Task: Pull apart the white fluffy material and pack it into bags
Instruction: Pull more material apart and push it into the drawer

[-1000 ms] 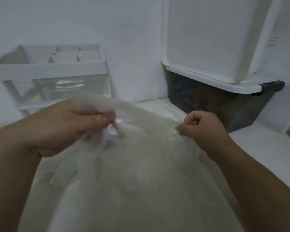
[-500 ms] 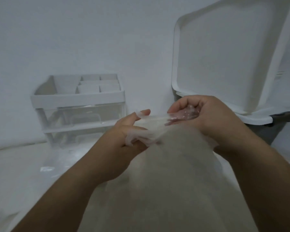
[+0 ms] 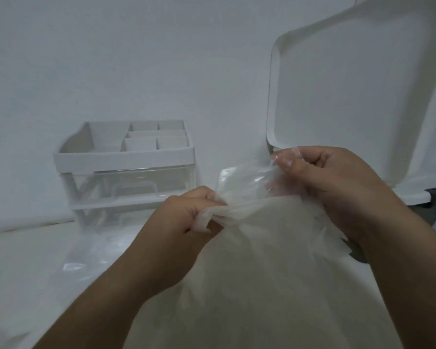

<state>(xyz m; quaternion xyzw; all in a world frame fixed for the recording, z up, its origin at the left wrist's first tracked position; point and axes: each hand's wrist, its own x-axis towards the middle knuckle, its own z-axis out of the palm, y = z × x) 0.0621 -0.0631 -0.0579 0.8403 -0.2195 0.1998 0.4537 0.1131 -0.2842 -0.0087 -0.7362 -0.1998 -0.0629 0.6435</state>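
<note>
A large clear plastic bag (image 3: 262,285) stuffed with white fluffy material fills the lower middle of the view. My left hand (image 3: 186,222) grips the gathered top of the bag at its left side, fingers curled round the bunched film. My right hand (image 3: 325,182) pinches the loose clear flap of the bag's mouth (image 3: 247,180) higher up on the right. The two hands are close together at the bag's neck. The bag's lower part runs out of the frame.
A white desktop organiser (image 3: 126,159) with compartments on top and clear drawers stands against the wall at left. A white lid (image 3: 350,102) stands propped up on a dark bin at right. Clear plastic film (image 3: 91,255) lies on the white table at left.
My hands came together at the bag's top from a wide hold one second ago. Since half a second ago my left hand has closed round the bunched neck and the right lifted the flap.
</note>
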